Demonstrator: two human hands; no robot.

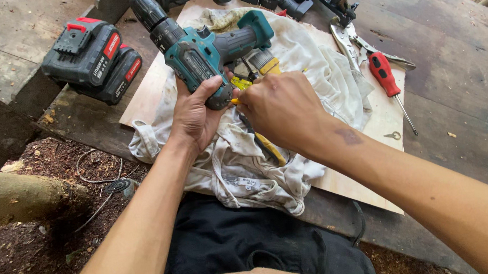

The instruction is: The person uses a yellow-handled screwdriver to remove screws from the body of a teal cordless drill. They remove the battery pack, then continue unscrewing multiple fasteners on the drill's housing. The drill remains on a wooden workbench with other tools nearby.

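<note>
A teal and grey cordless drill [196, 48] lies tilted over a stained white cloth [318, 68], its black chuck pointing to the upper left. My left hand [196, 114] grips the drill's body from below. My right hand [278, 111] is closed around a yellow-handled tool [269, 147] pressed against the drill's rear end; the tool's tip is hidden behind my fingers. A small paintbrush [262, 60] lies on the cloth just behind my right hand.
Two dark battery packs with red trim [92, 58] sit on a step at the left. A red-handled screwdriver [386, 76], metal pliers [347, 42] and a small key [393, 136] lie on the plywood board [385, 114] to the right. Soil and wire lie at lower left.
</note>
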